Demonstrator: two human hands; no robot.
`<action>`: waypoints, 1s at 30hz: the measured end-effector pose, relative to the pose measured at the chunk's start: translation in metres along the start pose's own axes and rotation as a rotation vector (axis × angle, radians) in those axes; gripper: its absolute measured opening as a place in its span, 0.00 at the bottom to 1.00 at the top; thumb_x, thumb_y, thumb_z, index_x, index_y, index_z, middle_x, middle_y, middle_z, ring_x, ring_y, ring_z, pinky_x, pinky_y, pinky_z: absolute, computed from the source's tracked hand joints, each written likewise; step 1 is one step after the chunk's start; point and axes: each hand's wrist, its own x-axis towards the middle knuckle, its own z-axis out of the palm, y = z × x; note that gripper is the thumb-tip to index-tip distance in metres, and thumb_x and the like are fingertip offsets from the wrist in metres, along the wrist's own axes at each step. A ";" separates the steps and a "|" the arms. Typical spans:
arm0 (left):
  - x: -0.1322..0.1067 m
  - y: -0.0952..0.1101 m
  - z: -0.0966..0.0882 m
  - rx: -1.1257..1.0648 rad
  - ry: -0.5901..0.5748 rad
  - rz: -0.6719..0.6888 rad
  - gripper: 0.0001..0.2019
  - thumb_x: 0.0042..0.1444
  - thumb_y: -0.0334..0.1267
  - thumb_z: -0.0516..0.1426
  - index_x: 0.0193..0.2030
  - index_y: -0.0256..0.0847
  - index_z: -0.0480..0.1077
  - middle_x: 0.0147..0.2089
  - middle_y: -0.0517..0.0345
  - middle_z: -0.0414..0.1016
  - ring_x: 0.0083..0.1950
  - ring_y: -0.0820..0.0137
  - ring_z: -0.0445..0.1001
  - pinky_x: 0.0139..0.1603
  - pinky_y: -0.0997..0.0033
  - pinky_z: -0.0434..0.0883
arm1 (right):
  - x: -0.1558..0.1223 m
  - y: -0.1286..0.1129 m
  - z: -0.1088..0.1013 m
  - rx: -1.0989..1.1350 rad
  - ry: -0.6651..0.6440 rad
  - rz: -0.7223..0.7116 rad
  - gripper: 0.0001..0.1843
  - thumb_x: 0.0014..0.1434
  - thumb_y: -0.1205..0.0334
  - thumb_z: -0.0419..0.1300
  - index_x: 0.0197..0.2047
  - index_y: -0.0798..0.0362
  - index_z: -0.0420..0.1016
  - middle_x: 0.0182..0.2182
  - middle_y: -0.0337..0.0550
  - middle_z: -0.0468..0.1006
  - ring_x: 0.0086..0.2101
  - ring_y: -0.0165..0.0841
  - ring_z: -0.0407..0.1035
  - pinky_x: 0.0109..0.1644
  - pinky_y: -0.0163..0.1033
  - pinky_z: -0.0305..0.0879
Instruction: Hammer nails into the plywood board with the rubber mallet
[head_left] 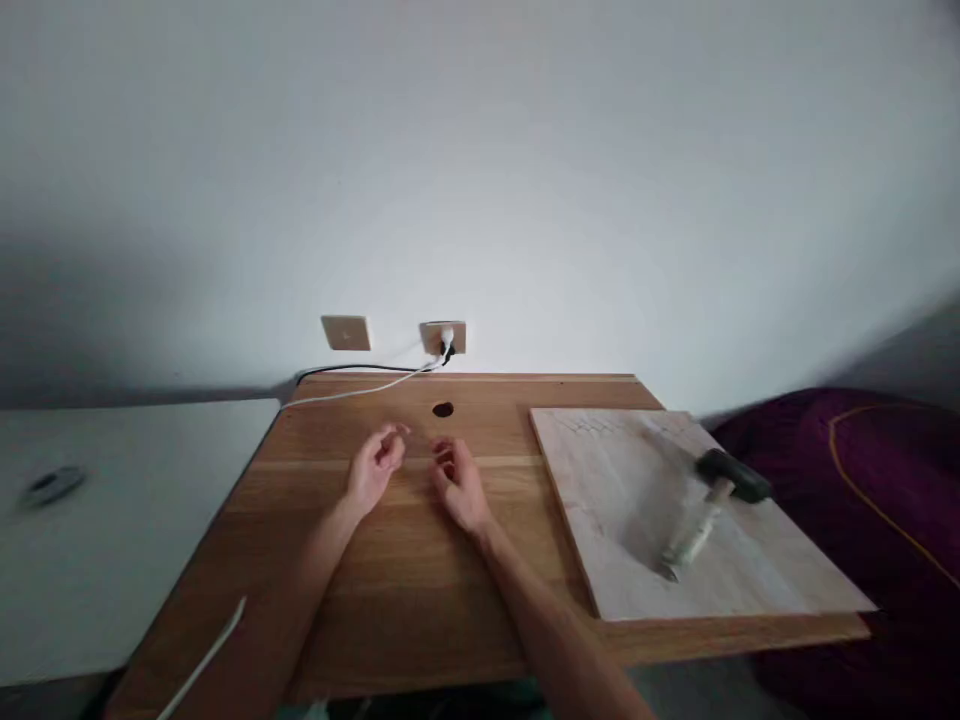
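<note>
Both of my hands hover close together over the middle of a wooden desk (390,580). My left hand (375,468) has its fingers loosely curled, thumb and forefinger nearly pinched, with nothing visible in them. My right hand (456,485) is also loosely curled, its fingers bent inward; whether it holds anything small is hidden. A round cable hole (442,410) lies in the desk just beyond the hands.
A pale board (645,560) lies on the desk's right side with a black-headed mallet (712,510) on it. Two wall sockets (442,337) sit behind, with white and black cables. A white cable (206,660) crosses the near left. A white surface (112,540) adjoins left; purple fabric (862,480) right.
</note>
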 end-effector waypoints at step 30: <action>0.000 -0.008 -0.005 0.223 -0.030 0.092 0.18 0.56 0.53 0.62 0.40 0.38 0.76 0.20 0.69 0.54 0.22 0.76 0.49 0.26 0.72 0.51 | -0.003 -0.006 -0.001 -0.031 -0.063 -0.056 0.13 0.57 0.65 0.59 0.47 0.50 0.74 0.43 0.44 0.72 0.35 0.33 0.71 0.39 0.40 0.70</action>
